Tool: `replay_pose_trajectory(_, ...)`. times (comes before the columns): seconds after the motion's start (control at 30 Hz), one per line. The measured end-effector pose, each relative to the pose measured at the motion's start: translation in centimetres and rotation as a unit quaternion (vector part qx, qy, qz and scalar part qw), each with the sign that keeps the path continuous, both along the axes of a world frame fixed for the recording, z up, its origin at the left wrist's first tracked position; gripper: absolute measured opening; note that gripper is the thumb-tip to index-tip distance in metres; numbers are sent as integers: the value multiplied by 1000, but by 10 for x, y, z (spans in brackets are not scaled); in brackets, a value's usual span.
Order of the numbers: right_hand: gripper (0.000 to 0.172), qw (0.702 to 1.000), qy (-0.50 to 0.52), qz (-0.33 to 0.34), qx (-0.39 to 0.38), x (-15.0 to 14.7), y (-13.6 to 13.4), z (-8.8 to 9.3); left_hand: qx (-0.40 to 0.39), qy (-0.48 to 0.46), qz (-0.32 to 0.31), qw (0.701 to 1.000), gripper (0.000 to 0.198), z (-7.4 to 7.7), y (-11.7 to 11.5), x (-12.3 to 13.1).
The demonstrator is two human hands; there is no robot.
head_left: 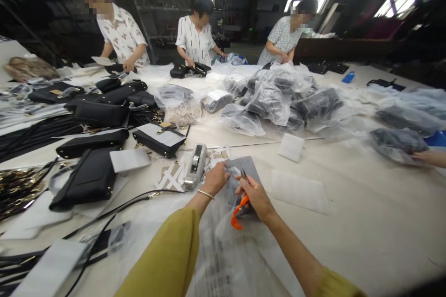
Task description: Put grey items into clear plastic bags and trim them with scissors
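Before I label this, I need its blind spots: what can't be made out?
Head view: the tool's grip, mostly covered by the right hand.
Head view: what the wrapped pile holds, veiled by cloudy plastic.
Head view: whoever owns the hand at the picture's right edge, cut off there.
Head view: marks on the near plastic, too blurred to read.

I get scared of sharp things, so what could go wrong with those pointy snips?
The tips of the snips in the right hand point up close to the left hand, so a slip might nick a finger. They could also snag the plastic-covered grey item under the hands. The tape dispenser beside the left hand might get bumped.
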State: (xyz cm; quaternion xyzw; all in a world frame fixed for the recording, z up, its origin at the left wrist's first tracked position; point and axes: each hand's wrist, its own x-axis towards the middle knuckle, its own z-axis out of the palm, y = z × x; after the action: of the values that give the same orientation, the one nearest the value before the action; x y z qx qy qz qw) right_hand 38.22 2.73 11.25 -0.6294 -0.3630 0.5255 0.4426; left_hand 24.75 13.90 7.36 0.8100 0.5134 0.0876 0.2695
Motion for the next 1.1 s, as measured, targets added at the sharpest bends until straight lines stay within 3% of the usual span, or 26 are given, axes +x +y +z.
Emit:
replay_pose_trajectory(0.13, 32, 998, -40, 40, 32, -7, 28, -15, -11, 36, -22, 999, 26, -2, 0, -18)
replay_pose_trajectory(0.2, 27, 997, -43, 48, 31, -8, 34, -20, -1, 21, -43, 999, 32, -1, -4, -21)
replay_pose_trajectory(0.33, 50, 999, -16, 51, 9, -5, 35, -20, -14, -9, -56, 998, 47, -2, -9, -14)
replay_pose_trajectory(0.43, 63, 998, 44, 35, -25, 1, 33, -18, -50, -17, -33, 998, 38, -3, -5, -10)
replay_pose_trajectory(0.57, 58, 995, 70, 37, -57, 10, 28, -20, -131, -56, -33, 989, 17, -1, 8, -14)
replay_pose_trajectory(0.77, 56, 990, 92, 76, -77, 21, 23, -16, -295, -190, -51, 935, 28, -1, 10, -25)
replay_pose_trajectory(0.87, 52, 987, 63, 123, -87, 24, 23, -9, -331, -248, -35, 910, 18, -3, 0, -28)
replay_pose_trajectory(1.1, 47, 971, 59, 167, -158, 15, 9, -14, -377, -323, 9, 868, 32, -4, -15, -35)
